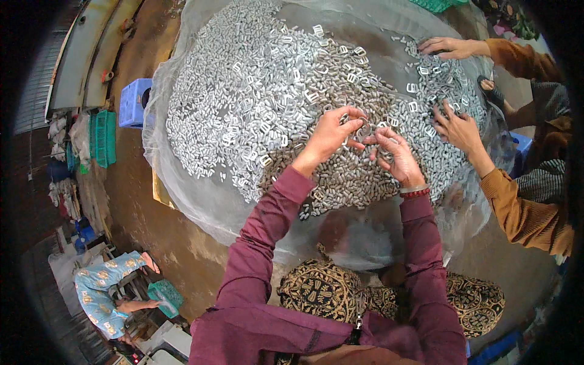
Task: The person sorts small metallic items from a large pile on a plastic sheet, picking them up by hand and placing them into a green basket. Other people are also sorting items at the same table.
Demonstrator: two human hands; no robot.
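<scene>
Over a wide heap of small silver-grey, capsule-shaped pieces [213,97], my two hands come together. My left hand [331,134] is closed, with a small shiny metal loop [364,129] at its fingertips. Just to its right, my right hand [398,159] has its fingers curled, thumb and fingertips close to the same loop; whether it grips anything is hard to see. Flat silver slotted buckles [265,160] lie scattered through the heap. Browner pieces [347,182] are piled beneath my hands.
A pale mesh sheet [201,210] lies under the heap. At the right, a co-worker's hands [459,131] spread over greyer pieces. A blue crate [132,103] and green basket [102,139] stand left. Lower left, another person [100,292] bends beside a green basket [165,298].
</scene>
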